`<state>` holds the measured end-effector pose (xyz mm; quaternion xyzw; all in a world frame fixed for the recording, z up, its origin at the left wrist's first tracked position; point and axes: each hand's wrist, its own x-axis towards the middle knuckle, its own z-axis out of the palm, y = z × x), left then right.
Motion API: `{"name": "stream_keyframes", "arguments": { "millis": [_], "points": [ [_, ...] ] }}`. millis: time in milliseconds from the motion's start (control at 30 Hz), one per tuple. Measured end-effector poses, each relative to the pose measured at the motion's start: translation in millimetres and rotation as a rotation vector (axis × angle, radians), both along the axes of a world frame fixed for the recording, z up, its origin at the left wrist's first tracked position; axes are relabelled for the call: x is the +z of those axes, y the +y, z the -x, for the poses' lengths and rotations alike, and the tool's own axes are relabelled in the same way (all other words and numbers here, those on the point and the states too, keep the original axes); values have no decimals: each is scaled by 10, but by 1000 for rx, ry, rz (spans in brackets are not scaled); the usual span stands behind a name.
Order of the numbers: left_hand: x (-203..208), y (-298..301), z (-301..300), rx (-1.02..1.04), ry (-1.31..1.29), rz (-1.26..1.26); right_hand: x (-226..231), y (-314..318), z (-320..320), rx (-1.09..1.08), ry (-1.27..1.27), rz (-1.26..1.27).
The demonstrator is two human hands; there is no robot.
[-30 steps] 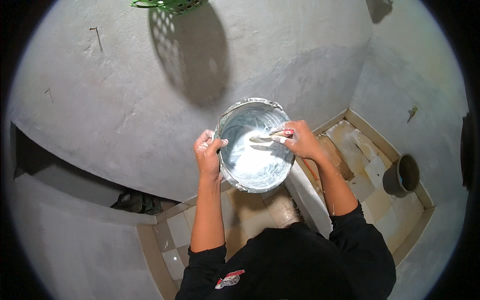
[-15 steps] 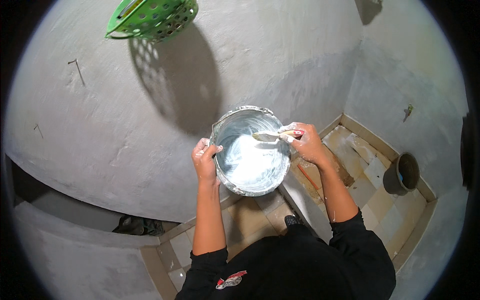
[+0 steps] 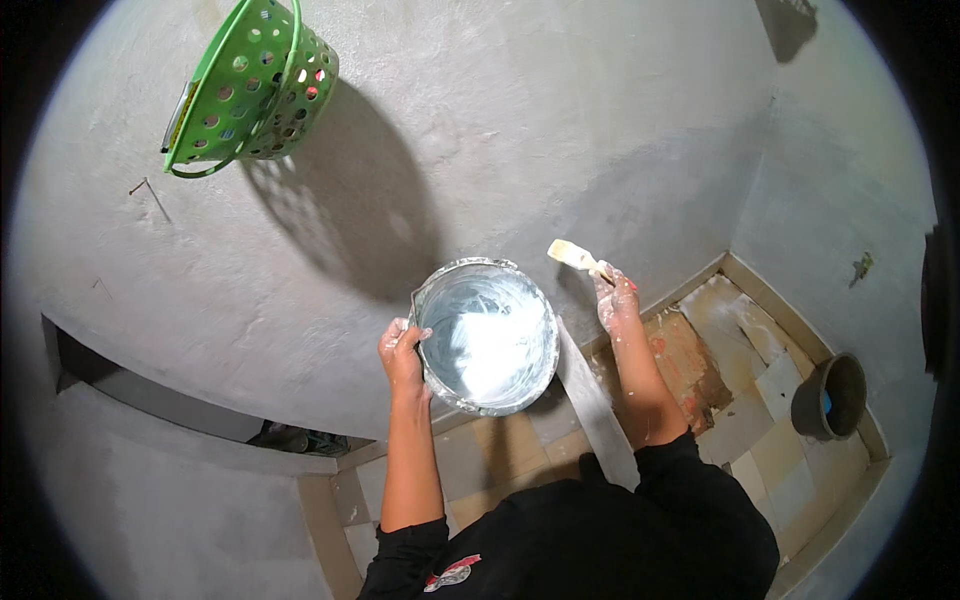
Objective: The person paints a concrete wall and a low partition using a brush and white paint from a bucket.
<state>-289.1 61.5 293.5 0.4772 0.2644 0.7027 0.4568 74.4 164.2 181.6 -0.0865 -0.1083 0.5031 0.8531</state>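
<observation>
My left hand (image 3: 404, 358) grips the left rim of a round bucket (image 3: 447, 290), thumb hooked inside and fingers outside. White paint (image 3: 490, 350) lies in the bucket, with streaks up its inner wall. In my right hand (image 3: 617, 298) is a paintbrush (image 3: 572, 255), held by its handle beyond the bucket's upper right side. The bristles point up and left toward the grey wall (image 3: 520, 150) and look coated in pale paint; whether they touch the wall I cannot tell. Both hands carry white smears.
A green perforated basket (image 3: 235, 95) hangs on the wall at upper left, beside a nail (image 3: 145, 187). A dark bucket (image 3: 830, 395) stands on the tiled floor (image 3: 770, 430) at right. A low ledge (image 3: 595, 400) runs beneath my right arm. A recess (image 3: 160, 400) opens at lower left.
The paintbrush has come out of the bucket and swung up toward the wall in my right hand. My left hand still holds the bucket. The view has shifted, so the basket shows lower.
</observation>
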Motion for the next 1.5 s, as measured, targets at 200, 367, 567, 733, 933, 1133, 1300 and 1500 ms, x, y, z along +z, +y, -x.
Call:
{"name": "stream_keyframes", "arguments": {
  "millis": [200,367,567,733,933,1133,1300,1500],
  "points": [
    [-32,-92,-58,100,-21,22,294,116,390,-22,87,-202],
    [4,-169,-119,111,-13,21,36,271,576,-159,-112,-103],
    [-28,-64,-145,131,3,56,-788,663,444,-185,-71,632],
    [-46,29,-158,121,-11,62,-487,660,347,-63,-59,297],
    [-96,10,-118,148,-42,79,730,18,504,-64,-309,-118],
    [-129,-3,-138,157,-43,55,395,230,516,-177,-354,-18],
    [-80,-81,-236,188,-36,48,-503,517,495,-174,-282,456],
    [-126,-33,-145,223,-20,65,-94,309,575,-20,-277,348]
  ]
}}
